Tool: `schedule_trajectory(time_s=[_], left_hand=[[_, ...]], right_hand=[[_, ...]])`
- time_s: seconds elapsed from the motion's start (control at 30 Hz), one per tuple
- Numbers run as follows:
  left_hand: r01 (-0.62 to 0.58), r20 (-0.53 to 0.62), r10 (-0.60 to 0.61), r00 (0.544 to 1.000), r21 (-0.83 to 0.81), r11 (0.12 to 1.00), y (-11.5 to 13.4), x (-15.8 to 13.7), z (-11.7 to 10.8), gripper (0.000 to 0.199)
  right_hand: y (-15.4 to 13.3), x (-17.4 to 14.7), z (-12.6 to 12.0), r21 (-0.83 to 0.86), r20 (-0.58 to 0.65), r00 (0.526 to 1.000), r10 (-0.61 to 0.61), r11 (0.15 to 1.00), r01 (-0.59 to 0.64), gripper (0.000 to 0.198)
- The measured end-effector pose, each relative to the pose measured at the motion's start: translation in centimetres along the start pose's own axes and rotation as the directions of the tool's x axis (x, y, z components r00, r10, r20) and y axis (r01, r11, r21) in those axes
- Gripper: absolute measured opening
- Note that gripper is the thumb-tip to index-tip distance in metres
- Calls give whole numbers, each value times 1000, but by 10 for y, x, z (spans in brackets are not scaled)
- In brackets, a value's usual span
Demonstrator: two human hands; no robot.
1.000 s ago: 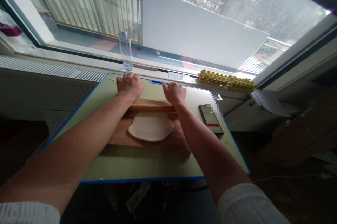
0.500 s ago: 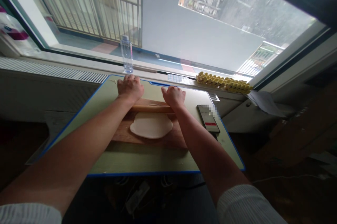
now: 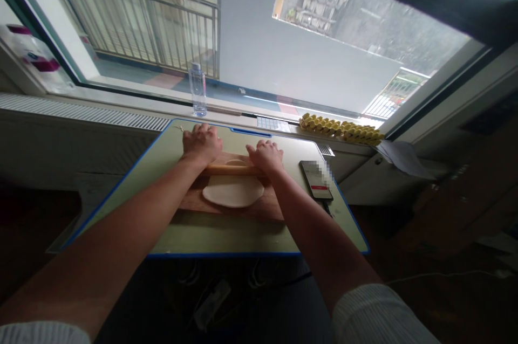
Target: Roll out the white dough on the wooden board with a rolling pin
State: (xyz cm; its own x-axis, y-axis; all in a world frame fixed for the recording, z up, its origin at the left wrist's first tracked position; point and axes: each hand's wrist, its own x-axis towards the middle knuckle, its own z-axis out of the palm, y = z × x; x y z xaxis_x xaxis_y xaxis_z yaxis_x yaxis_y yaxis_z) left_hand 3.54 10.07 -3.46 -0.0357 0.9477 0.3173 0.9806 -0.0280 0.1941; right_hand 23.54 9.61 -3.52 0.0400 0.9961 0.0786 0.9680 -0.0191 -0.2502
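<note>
A wooden rolling pin lies crosswise over a flat sheet of pale dough. My left hand is on the pin's left end, with the palm low and the fingers bent forward over it. At the other end my right hand presses in the same way. Both palms hide the pin's ends. Most of the dough shows on my side of the pin, and a thin strip of it shows beyond. Under the dough is a brown wooden board, which rests on a pale green table with a blue rim.
A phone with a cable lies at the table's right side. Behind the table, the window sill holds a clear bottle and a yellow egg tray. A larger bottle stands at the far left, and papers hang at the right.
The rolling pin has come slightly toward me over the dough, with both hands still on it. A little more dough shows beyond it. The camera view has tilted slightly.
</note>
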Motion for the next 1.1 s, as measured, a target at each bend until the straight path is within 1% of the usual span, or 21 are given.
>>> schedule_trajectory(time_s=[0.2, 0.3, 0.4, 0.57, 0.63, 0.67, 0.77, 0.9, 1.0, 1.1], left_hand=[[-30, 65, 27, 997, 37, 999, 5, -23, -12, 46], [-27, 89, 24, 996, 26, 999, 5, -36, -17, 47], [-13, 143, 13, 990, -1, 1000, 3, -50, -19, 51], [7, 236, -8, 972, 5, 1000, 2, -75, -20, 60], [4, 246, -11, 969, 25, 1000, 3, -87, -22, 63], [-1, 246, -8, 969, 36, 999, 4, -94, -23, 64], [-14, 230, 1, 973, 55, 998, 6, -113, -25, 66], [-49, 118, 41, 992, 67, 997, 6, -140, -28, 65], [-97, 28, 96, 995, 38, 995, 6, -160, -30, 63], [-109, -3, 109, 994, 9, 994, 6, -179, -33, 64]], right_hand=[[5, -20, -2, 29, 62, 998, 16, 999, -18, 60], [4, -36, -7, 32, 83, 997, 11, 999, -14, 61], [4, -53, -13, 28, 80, 997, 7, 1000, -9, 59], [4, -90, -14, -44, 33, 999, -33, 998, 34, 55], [5, -107, -12, -67, -53, 998, -35, 997, 31, 56], [6, -115, -11, -73, -77, 996, -49, 996, 43, 59], [7, -135, -10, -79, -112, 991, -75, 995, 66, 63], [10, -156, -7, -64, -91, 994, -65, 996, 59, 70], [13, -174, -3, -52, -104, 992, -65, 997, 60, 71], [17, -194, 2, -61, -127, 989, -71, 996, 64, 68]])
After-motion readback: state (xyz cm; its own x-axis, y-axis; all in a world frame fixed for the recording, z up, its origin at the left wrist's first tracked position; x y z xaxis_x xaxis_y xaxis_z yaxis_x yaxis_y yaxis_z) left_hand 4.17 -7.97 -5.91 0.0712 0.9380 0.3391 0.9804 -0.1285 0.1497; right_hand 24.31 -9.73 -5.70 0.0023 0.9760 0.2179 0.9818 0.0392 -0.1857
